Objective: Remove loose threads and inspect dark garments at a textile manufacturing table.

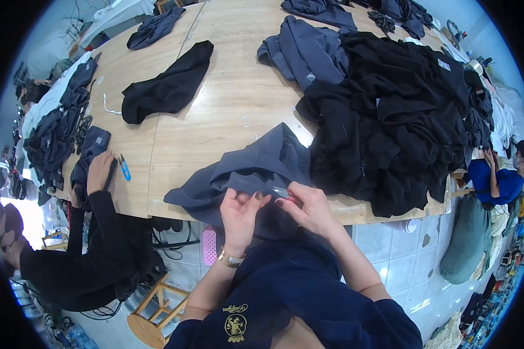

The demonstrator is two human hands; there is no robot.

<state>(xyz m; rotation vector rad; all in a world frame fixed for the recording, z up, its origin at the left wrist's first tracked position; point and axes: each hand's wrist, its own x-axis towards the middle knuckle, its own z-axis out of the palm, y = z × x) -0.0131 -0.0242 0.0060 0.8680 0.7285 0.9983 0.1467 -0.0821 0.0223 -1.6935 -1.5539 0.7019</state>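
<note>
A dark grey garment [256, 160] with a ribbed edge lies in front of me, bunched over the table's near edge and hanging toward my lap. My left hand [240, 215], with a gold watch at the wrist, pinches a fold of it between thumb and fingers. In my right hand [310, 208] is a small pair of thread snips [279, 191] with a bit of red at the handle. Its metal tips point left, close to the pinched cloth. Most of the snips is hidden by my fingers.
A big heap of black garments [390, 122] lies right of my work, with grey garments [308, 52] behind it. One black piece [169, 87] lies far left. Blue snips [124, 168] rest near a co-worker's hand [101, 171]. A wooden stool [157, 314] stands below left.
</note>
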